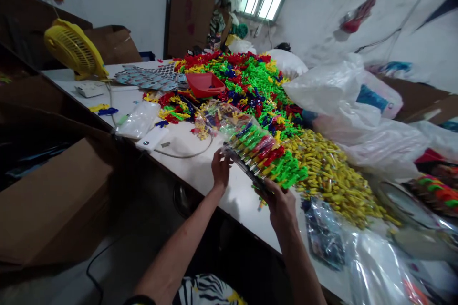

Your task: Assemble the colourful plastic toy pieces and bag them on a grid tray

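Note:
My left hand [222, 170] grips the left end of a dark strip carrying a row of small plastic pieces [264, 150] in green, red, yellow and blue. My right hand [281, 204] is closed round the strip's near right end. Clear film [223, 113] spreads from its far left end over the table. The strip is tilted above the white table [200, 171]. Behind it rises a large heap of red, green, blue and yellow plastic pieces [250, 81]. To its right lies a mound of small yellow pieces [332, 178]. What the pieces are cannot be made out.
A red scoop-like tray [204, 85] rests against the heap. On the left stand a yellow fan [73, 47], printed sheets [146, 77], a white phone-like device [152, 139] with a cable, and a cardboard box [60, 205]. Plastic bags [343, 100] crowd the right side.

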Available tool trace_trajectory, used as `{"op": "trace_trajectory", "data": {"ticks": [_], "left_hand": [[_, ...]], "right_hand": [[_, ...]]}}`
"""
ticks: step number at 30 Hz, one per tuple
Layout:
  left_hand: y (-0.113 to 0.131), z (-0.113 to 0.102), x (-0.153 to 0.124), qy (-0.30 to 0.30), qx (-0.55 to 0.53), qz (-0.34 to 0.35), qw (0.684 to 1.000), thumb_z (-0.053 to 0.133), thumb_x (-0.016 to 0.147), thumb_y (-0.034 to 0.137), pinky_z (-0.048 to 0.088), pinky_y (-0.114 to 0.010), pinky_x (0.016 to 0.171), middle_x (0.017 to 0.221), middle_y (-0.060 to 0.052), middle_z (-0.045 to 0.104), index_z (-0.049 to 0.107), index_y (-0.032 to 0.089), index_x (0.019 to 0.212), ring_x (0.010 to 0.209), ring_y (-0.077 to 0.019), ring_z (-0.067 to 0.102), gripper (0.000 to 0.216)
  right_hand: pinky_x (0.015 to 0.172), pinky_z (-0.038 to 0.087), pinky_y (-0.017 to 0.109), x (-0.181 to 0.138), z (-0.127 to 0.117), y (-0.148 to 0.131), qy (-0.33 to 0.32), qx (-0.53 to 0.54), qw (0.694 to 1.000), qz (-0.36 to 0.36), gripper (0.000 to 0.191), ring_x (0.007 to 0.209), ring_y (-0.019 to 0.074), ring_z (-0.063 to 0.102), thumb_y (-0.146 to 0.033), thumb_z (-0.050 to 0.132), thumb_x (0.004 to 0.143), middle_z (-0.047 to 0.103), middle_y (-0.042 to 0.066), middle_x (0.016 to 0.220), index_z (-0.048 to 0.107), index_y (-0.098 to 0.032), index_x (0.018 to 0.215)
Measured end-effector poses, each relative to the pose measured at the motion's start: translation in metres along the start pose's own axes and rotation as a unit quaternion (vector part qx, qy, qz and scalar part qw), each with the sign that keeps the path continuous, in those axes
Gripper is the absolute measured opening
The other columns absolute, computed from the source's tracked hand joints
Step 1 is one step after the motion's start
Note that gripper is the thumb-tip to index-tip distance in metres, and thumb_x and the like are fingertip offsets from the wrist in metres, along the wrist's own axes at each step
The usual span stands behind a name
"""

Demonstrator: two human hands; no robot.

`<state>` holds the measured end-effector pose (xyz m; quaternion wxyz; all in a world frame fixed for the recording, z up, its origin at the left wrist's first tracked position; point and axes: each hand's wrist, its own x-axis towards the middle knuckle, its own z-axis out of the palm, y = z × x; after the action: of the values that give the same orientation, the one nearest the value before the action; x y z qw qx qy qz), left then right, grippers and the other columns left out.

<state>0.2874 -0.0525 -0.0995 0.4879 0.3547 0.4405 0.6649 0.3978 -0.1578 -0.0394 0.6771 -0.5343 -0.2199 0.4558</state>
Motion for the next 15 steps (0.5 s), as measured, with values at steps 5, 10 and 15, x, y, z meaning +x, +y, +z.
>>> {"op": "trace_trajectory", "data": {"ticks": [5, 10, 15], "left_hand": [[0.006, -0.003, -0.006, -0.002, 0.074, 0.092, 0.993, 0.059, 0.074, 0.027, 0.045, -0.022, 0.062, 0.095, -0.006, 0.066, 0.052, 0.017, 0.114, 0.071, -0.0122, 0.060, 0.042], [0.012, -0.007, 0.002, -0.003, 0.276, 0.254, 0.927, 0.043, 0.087, 0.030, 0.044, -0.025, 0.064, 0.088, -0.007, 0.068, 0.054, 0.015, 0.112, 0.068, -0.0141, 0.060, 0.031], [0.016, -0.010, 0.022, -0.008, 0.307, 0.301, 0.903, 0.044, 0.086, 0.026, 0.041, -0.024, 0.063, 0.076, -0.004, 0.064, 0.059, 0.017, 0.084, 0.068, -0.0140, 0.058, 0.018]], "right_hand": [[0.059, 0.058, 0.028, -0.005, -0.001, -0.001, -0.007, 0.019, 1.000, -0.006, 0.039, 0.065, 0.0195, 0.068, -0.029, 0.078, 0.052, 0.069, 0.001, 0.075, 0.063, -0.014, 0.085], [0.056, 0.058, 0.029, -0.008, -0.003, 0.000, 0.004, 0.008, 1.000, -0.002, 0.038, 0.063, 0.0203, 0.067, -0.029, 0.079, 0.050, 0.069, 0.002, 0.074, 0.063, -0.012, 0.081], [0.055, 0.057, 0.029, -0.011, -0.005, -0.001, 0.011, 0.004, 1.000, 0.000, 0.038, 0.063, 0.0204, 0.067, -0.029, 0.080, 0.048, 0.068, 0.003, 0.073, 0.064, -0.012, 0.078]]}}
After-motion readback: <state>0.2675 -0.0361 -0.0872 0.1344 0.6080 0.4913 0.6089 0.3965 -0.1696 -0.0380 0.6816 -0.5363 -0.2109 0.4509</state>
